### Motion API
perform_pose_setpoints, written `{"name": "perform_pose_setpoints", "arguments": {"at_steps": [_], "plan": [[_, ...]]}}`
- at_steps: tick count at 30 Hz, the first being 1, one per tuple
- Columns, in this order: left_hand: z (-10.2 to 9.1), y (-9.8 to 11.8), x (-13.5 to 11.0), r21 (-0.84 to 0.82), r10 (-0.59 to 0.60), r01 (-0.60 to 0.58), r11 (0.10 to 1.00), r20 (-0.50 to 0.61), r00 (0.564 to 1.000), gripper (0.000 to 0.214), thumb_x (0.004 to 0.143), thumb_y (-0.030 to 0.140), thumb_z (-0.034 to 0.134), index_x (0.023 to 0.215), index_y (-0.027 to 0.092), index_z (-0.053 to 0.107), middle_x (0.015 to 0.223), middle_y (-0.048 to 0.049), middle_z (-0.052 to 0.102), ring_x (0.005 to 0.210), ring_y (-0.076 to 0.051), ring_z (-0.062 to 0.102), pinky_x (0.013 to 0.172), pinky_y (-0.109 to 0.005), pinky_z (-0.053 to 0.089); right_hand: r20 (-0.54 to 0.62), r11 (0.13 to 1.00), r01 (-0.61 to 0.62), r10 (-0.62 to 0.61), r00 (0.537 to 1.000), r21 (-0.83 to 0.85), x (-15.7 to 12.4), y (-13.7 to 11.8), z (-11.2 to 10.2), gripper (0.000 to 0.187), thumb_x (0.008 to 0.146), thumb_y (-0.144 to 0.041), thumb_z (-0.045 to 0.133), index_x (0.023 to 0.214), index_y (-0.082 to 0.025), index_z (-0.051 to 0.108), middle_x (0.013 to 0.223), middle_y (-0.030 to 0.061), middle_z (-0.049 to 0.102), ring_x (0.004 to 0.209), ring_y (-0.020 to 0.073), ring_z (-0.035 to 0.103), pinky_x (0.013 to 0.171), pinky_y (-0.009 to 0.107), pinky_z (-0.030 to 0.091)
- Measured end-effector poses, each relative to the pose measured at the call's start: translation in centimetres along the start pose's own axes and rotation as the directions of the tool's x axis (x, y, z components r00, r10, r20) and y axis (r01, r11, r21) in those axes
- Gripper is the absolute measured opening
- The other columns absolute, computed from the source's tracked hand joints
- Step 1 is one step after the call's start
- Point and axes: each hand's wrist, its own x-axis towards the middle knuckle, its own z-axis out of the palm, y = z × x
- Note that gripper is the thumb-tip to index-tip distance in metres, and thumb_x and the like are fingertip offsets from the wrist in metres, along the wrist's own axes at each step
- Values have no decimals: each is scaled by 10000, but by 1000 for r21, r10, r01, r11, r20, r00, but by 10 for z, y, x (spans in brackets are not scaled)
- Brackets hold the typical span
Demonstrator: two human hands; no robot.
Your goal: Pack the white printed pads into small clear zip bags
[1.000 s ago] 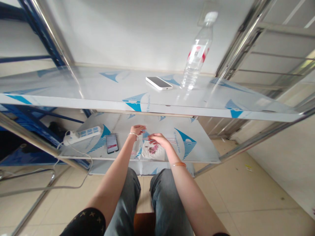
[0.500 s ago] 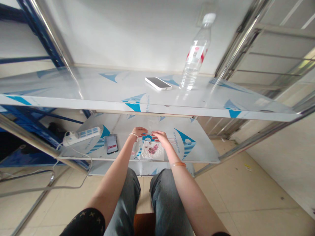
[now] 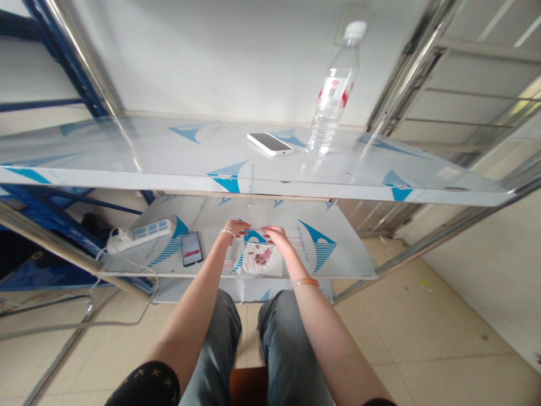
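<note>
Both my hands are over the lower shelf, close together. My left hand (image 3: 237,227), with a bangle at the wrist, pinches one side of a thin, clear piece that looks like plastic film (image 3: 257,217). My right hand (image 3: 274,233), below which the forearm wears an orange bangle, pinches its other side. The film is hard to see against the shelf. Just under my hands lies a white square (image 3: 273,266) with a cluster of small dark pink and red pieces (image 3: 262,257) on it; whether they are loose or printed I cannot tell.
A lit phone (image 3: 192,250) and a white power strip (image 3: 147,230) with cables lie left on the lower shelf (image 3: 350,256). Above it, the upper shelf (image 3: 160,152) carries a white phone (image 3: 270,144) and a clear bottle (image 3: 332,101). Metal posts stand at both sides.
My hands have drawn slightly apart, with the left shifting a little leftward. The clear film between them shows a bit more. The white square stays in place.
</note>
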Motion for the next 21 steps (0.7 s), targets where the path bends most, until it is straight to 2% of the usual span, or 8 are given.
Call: {"name": "perform_pose_setpoints", "arguments": {"at_steps": [4, 12, 16, 21], "plan": [[1, 1, -1, 82, -46, 42, 996, 39, 998, 133, 760, 225, 638, 846, 140, 694, 964, -76, 739, 832, -177, 687, 586, -205, 423, 6, 1000, 25, -25, 1000, 3, 3, 4, -1, 317, 673, -334, 688, 921, -140, 723, 933, 87, 726, 777, 189, 663, 568, 233, 483], [1, 5, -3, 119, -19, 20, 993, -2, 1000, 61, 762, 171, 639, 758, 145, 693, 925, -82, 736, 862, -177, 691, 592, -193, 426, -3, 998, 61, -61, 998, -24, 2, 2, -1, 305, 661, -341, 669, 889, -152, 739, 933, 81, 727, 776, 195, 662, 574, 239, 486], [0, 6, -4, 159, -7, 9, 987, -14, 1000, 61, 752, 186, 653, 759, 155, 706, 845, -65, 733, 866, -187, 688, 548, -191, 408, -9, 995, 78, -79, 997, -65, 1, -1, 0, 309, 647, -384, 684, 832, -142, 736, 848, 76, 725, 760, 201, 656, 579, 244, 482], [0, 6, -5, 152, 15, -9, 988, -41, 999, 73, 702, 197, 692, 748, 144, 711, 731, -62, 720, 785, -187, 677, 523, -199, 390, -21, 997, 74, -75, 997, -31, 1, -2, 1, 278, 623, -370, 696, 781, -142, 723, 790, 63, 713, 716, 183, 630, 593, 251, 470]]}}
